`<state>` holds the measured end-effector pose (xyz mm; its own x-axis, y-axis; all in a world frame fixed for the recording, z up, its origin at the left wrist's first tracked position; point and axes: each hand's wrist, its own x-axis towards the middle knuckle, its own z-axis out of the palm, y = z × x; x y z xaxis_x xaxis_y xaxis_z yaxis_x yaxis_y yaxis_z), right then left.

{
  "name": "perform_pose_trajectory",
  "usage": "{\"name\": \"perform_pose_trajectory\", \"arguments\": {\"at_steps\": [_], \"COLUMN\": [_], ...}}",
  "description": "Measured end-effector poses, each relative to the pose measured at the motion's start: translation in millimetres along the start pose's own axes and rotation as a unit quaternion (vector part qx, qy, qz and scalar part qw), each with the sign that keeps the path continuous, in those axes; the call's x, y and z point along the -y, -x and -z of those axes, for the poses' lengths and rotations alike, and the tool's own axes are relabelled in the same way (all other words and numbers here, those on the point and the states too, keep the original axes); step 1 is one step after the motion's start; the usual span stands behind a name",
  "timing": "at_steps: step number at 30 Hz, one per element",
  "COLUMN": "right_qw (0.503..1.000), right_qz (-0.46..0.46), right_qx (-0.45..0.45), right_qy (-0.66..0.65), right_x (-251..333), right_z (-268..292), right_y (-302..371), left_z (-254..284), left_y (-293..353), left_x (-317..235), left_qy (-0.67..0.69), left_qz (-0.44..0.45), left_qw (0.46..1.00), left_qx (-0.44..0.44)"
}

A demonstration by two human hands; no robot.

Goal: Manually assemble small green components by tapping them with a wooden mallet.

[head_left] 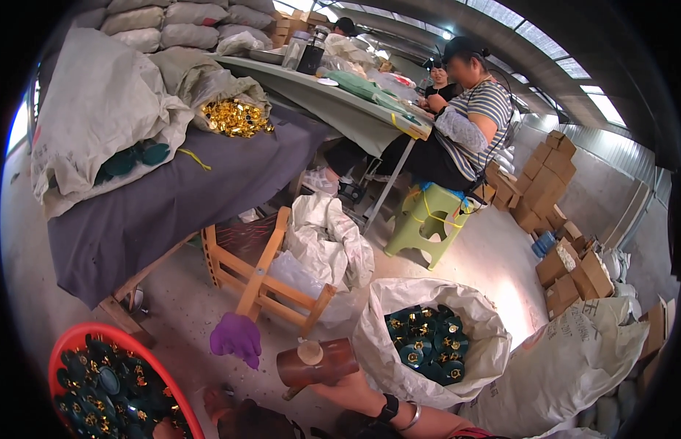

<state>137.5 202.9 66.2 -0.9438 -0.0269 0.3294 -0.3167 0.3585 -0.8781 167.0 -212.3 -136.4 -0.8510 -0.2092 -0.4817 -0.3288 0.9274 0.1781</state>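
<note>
My right hand (349,394), with a black watch and a silver bangle on its wrist, is closed on a reddish-brown, mallet-like cylinder (332,360). A pale round end shows on the cylinder's side, and a short stub sticks out below. At the lower left, a small part of my left hand (167,429) shows in a red basin (83,327), among dark green round pieces (110,380) with gold fittings. Its fingers are hidden. Similar green-and-gold pieces (427,344) fill an open white woven sack (494,322) to the right of the cylinder.
Ahead stands a wooden frame (256,282) with a purple cloth or glove (236,338) on it. A cloth-covered table (187,194) carries sacks and gold pieces (236,118). A person (476,110) sits on a green stool (428,223). A full sack (552,358) lies right.
</note>
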Motion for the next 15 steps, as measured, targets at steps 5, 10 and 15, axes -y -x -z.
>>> {"name": "perform_pose_trajectory", "arguments": {"at_steps": [5, 10, 15], "right_qw": [1.0, 0.999, 1.0], "right_qz": [-0.011, -0.018, -0.012], "right_qx": [0.003, 0.007, 0.017], "right_qy": [-0.024, -0.03, 0.004], "right_x": [-5, -1, -5], "right_z": [-1, -1, -1], "right_y": [2, 0, 1], "left_z": [-5, -1, -6], "left_y": [-3, 2, -3], "left_x": [3, 1, 6], "left_qy": [-0.035, -0.011, -0.035], "left_qz": [-0.009, -0.011, -0.017], "left_qw": [0.999, 1.0, 0.999], "left_qx": [-0.013, -0.007, -0.008]}}
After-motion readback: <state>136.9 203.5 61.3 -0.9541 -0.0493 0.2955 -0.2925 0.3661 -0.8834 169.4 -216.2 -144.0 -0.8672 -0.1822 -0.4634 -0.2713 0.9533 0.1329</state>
